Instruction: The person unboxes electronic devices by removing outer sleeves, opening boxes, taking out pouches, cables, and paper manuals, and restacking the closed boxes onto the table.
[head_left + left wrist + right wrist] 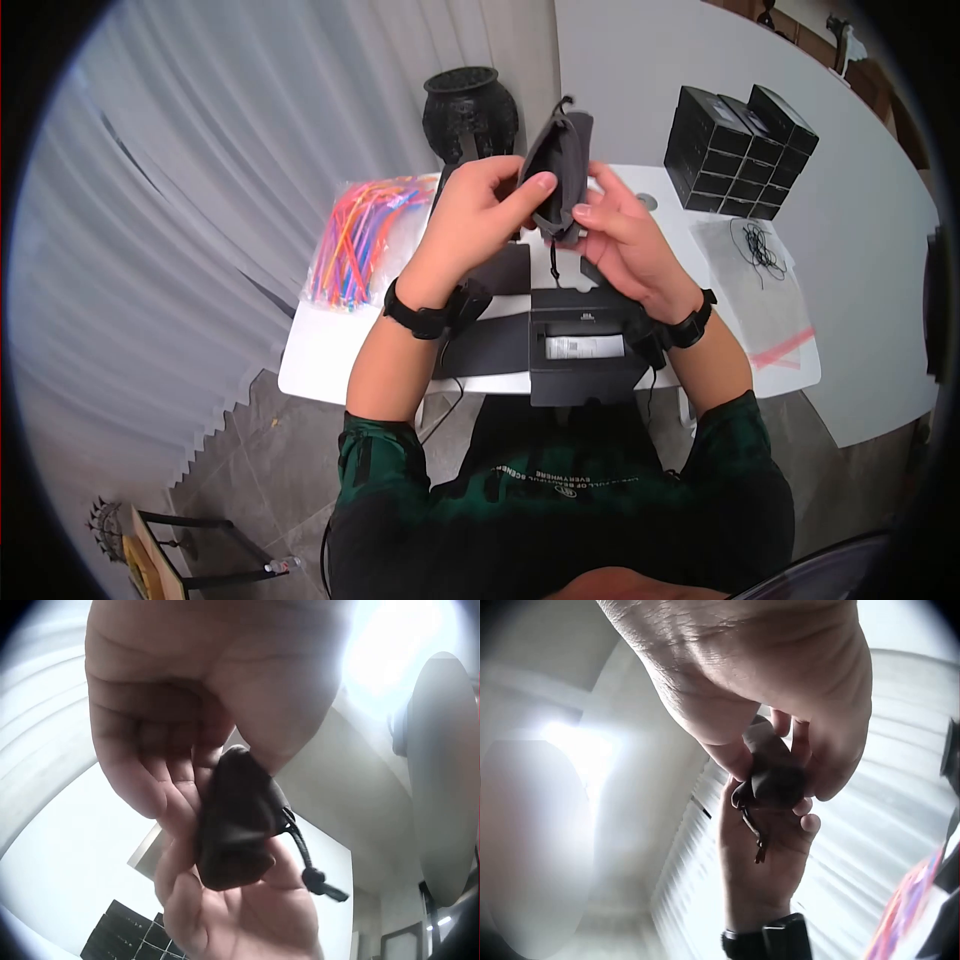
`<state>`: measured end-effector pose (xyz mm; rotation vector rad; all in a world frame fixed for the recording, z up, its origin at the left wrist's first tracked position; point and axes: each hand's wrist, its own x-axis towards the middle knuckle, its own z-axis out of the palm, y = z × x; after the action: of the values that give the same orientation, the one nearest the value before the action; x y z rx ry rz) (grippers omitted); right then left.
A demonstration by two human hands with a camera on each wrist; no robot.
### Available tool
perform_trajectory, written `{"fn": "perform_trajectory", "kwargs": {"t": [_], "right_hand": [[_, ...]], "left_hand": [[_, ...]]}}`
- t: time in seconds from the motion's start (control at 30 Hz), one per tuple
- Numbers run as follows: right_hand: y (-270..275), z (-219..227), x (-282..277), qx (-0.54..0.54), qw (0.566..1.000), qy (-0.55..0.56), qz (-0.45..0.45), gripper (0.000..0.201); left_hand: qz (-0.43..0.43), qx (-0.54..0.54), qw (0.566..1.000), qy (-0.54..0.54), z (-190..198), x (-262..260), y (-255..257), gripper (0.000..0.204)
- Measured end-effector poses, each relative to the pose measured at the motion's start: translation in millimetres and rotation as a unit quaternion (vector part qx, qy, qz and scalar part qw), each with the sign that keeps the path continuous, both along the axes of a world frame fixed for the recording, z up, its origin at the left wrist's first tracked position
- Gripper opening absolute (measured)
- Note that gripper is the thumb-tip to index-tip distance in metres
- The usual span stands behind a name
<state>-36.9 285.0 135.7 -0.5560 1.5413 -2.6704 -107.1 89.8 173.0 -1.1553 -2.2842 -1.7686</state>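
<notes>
A dark grey drawstring pouch (pixel 572 170) is held up over the table between both hands, its mouth spread wide towards the head camera. My left hand (pixel 478 218) pinches one side of the mouth, thumb over the rim. On the opposite side my right hand (pixel 632 240) grips the pouch, its thumb at the lower rim. A black cord with a knot hangs from the pouch (pixel 238 825) in the left wrist view. Below the hands stands an open black box (pixel 575 390) with a white printed paper (pixel 585 347) inside.
Dark flat panels (pixel 485 345) lie left of the box. A plastic bag of colourful strips (pixel 360 245) is on the table's left. Stacked black boxes (pixel 735 150) stand at the back right, near a clear bag (pixel 770 310) and black cords (pixel 760 250). A black vase (pixel 470 110) stands behind.
</notes>
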Motion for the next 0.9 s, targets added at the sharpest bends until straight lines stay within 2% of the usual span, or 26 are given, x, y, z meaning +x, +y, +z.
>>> {"fn": "perform_trajectory", "kwargs": {"t": [0.03, 0.1, 0.17, 0.23, 0.3, 0.37, 0.43, 0.47, 0.5, 0.57, 0.6, 0.63, 0.7, 0.73, 0.83, 0.87, 0.9], "right_hand": [[4, 1, -2, -0.001, 1.000, 0.008, 0.000, 0.056], [8, 2, -6, -0.074, 0.990, -0.053, 0.110, 0.052], [14, -7, -16, -0.123, 0.981, -0.065, 0.131, 0.049], [21, -13, -23, -0.162, 0.970, -0.081, 0.163, 0.046], [25, -21, -29, -0.183, 0.964, -0.079, 0.177, 0.044], [28, -23, -33, -0.220, 0.946, -0.141, 0.190, 0.043], [29, -22, -35, -0.222, 0.948, -0.133, 0.183, 0.044], [29, -18, -33, -0.217, 0.954, -0.128, 0.164, 0.044], [29, -17, -31, -0.212, 0.958, -0.125, 0.145, 0.044], [32, -28, -37, -0.223, 0.951, -0.128, 0.170, 0.042], [33, -31, -39, -0.229, 0.945, -0.129, 0.195, 0.041], [33, -30, -38, -0.231, 0.945, -0.129, 0.193, 0.041], [31, -28, -37, -0.247, 0.943, -0.150, 0.163, 0.040], [32, -29, -38, -0.249, 0.943, -0.149, 0.163, 0.040], [39, -31, -41, -0.262, 0.932, -0.160, 0.192, 0.040], [44, -28, -40, -0.182, 0.963, -0.107, 0.170, 0.040], [50, -24, -38, -0.101, 0.983, -0.053, 0.145, 0.041]], "left_hand": [[-0.036, 0.022, 0.997, -0.066, 7, 0, -1, 0.036], [-0.062, 0.023, 0.995, -0.077, 8, -11, -3, 0.030], [-0.060, 0.185, 0.947, -0.258, 14, -3, -1, 0.024], [-0.082, 0.182, 0.944, -0.262, 8, -15, -12, 0.023], [-0.159, 0.191, 0.914, -0.320, 2, -25, -17, 0.026], [-0.142, 0.183, 0.924, -0.304, 3, -17, -8, 0.030], [-0.084, 0.242, 0.905, -0.340, 14, -2, 4, 0.031], [-0.139, 0.238, 0.901, -0.334, 11, -13, 1, 0.034], [-0.138, 0.232, 0.902, -0.337, 9, -22, 0, 0.034], [-0.209, 0.278, 0.856, -0.382, 9, -45, 1, 0.036], [-0.303, 0.267, 0.833, -0.378, 2, -72, -3, 0.045], [-0.304, 0.266, 0.832, -0.380, 9, -64, 3, 0.045], [-0.249, 0.271, 0.885, -0.283, 31, -43, 16, 0.054], [-0.326, 0.282, 0.854, -0.292, 32, -60, 13, 0.042], [-0.291, 0.300, 0.870, -0.262, 37, -70, 5, 0.043], [-0.311, 0.303, 0.847, -0.305, 44, -65, 6, 0.043], [-0.309, 0.300, 0.849, -0.306, 43, -65, 4, 0.043]]}}
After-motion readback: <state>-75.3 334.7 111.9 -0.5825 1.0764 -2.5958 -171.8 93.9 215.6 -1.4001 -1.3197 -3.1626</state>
